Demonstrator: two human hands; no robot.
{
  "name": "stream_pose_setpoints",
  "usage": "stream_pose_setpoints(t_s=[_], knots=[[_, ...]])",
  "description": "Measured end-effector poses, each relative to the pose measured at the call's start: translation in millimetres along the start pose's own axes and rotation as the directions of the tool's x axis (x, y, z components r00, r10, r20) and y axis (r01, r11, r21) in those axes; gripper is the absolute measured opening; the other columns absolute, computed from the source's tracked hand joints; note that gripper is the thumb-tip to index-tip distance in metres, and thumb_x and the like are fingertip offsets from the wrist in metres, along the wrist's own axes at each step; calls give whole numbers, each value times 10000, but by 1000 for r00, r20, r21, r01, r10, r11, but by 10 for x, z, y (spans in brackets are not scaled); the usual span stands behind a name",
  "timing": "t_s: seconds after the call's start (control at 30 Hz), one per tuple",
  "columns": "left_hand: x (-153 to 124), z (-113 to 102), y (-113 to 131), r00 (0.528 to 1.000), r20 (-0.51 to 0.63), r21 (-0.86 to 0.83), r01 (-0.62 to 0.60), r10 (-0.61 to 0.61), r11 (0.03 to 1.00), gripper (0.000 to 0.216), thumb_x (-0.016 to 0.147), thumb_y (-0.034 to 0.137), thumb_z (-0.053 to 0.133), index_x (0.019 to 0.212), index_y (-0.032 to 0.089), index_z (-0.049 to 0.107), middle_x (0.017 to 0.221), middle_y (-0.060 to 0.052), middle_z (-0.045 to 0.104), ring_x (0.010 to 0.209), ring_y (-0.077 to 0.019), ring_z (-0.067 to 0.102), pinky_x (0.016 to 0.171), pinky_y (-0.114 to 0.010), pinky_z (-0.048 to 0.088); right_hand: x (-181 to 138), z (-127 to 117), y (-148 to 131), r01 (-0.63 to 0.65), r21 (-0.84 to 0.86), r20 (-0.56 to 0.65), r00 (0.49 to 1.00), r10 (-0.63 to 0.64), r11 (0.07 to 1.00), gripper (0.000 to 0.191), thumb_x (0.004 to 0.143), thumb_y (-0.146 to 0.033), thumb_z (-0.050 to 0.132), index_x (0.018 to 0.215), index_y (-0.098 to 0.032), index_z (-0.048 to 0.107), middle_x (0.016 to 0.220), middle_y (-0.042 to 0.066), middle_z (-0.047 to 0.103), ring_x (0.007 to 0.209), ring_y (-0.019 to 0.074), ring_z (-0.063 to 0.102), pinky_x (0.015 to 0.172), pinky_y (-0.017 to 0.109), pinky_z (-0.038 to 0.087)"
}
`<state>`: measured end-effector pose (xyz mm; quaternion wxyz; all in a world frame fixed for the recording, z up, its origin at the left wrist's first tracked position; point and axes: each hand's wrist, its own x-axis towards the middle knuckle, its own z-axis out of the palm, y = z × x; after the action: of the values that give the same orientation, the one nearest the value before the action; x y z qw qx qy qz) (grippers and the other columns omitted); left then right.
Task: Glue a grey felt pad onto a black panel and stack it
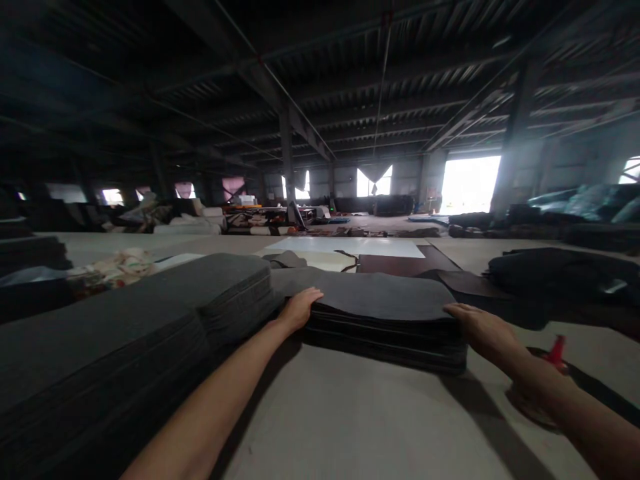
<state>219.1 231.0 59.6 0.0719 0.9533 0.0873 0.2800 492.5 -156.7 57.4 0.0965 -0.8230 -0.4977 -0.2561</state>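
Note:
A low stack of dark grey felt sheets (380, 300) lies on the concrete floor ahead of me. My left hand (300, 308) rests on the stack's near left corner, fingers laid over the top sheet. My right hand (473, 323) holds the near right corner, fingers curled around the edge of the upper sheets. Both arms are stretched forward.
A taller, longer pile of grey sheets (125, 340) runs along my left. A heap of black material (560, 273) lies at the right. A small red object (556, 352) stands on the floor by my right forearm. White and dark sheets (350, 248) lie beyond the stack.

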Motion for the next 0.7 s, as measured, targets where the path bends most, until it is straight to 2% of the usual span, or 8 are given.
stream_pose_setpoints(t_s=[0.17,0.3,0.43,0.5,0.57,0.6,0.67,0.7], knots=[[-63,-3,3,1000,23,29,-2,2,1000,406,901,33,579,1284,162,614,1378,-129,593,1357,-269,493,1164,-545,384,5,-77,-87,17,-30,82,997,-15,999,575,845,53,362,1253,-208,671,1309,123,633,1045,224,682,842,310,549],[-95,-27,45,998,53,79,16,-20,997,501,856,-59,499,1300,148,600,1404,-120,579,1369,-246,480,1168,-508,387,-13,-68,-135,33,-53,97,995,-28,998,585,856,64,328,1263,-185,666,1317,144,625,1107,220,657,918,324,522],[-98,-80,99,994,90,151,54,-68,987,658,767,-111,394,1337,157,584,1443,-89,551,1377,-199,470,1182,-400,377,29,-68,-142,75,-67,105,992,-68,995,563,870,52,343,1297,-152,647,1316,161,622,1202,241,604,996,358,499],[-116,-134,152,991,108,184,63,-83,981,709,728,-97,384,1350,183,580,1448,-69,550,1367,-191,482,1176,-367,378,-5,-122,-197,44,-109,104,994,-33,993,586,846,55,380,1340,-158,613,1387,157,571,1298,278,524,1037,418,475],[-166,-196,227,990,113,208,63,-88,976,707,712,-57,397,1354,182,575,1454,-75,544,1375,-228,473,1167,-411,384,-158,-221,-317,-3,-145,68,998,13,989,643,799,56,432,1395,-150,556,1488,160,468,1390,317,407,1078,480,435],[-203,-220,265,991,102,217,67,-91,974,692,712,-30,400,1358,154,566,1471,-103,521,1396,-274,442,1162,-473,378,-289,-281,-401,-7,-136,47,999,14,991,660,783,47,456,1419,-120,523,1523,175,416,1416,321,362,1111,483,403],[-288,-228,319,996,74,208,40,-57,977,658,724,37,410,1368,83,537,1530,-170,427,1452,-371,321,1160,-597,320,-648,-404,-611,68,-41,57,996,-65,997,648,772,-5,519,1418,-39,488,1516,215,404,1422,305,340,1179,459,322],[-329,-200,336,999,41,206,13,-22,979,647,727,82,424,1366,67,531,1545,-181,399,1463,-400,278,1159,-624,299,-862,-462,-729,75,25,43,996,-76,997,595,801,-40,530,1396,-55,509,1496,195,436,1409,295,352,1185,449,314]])
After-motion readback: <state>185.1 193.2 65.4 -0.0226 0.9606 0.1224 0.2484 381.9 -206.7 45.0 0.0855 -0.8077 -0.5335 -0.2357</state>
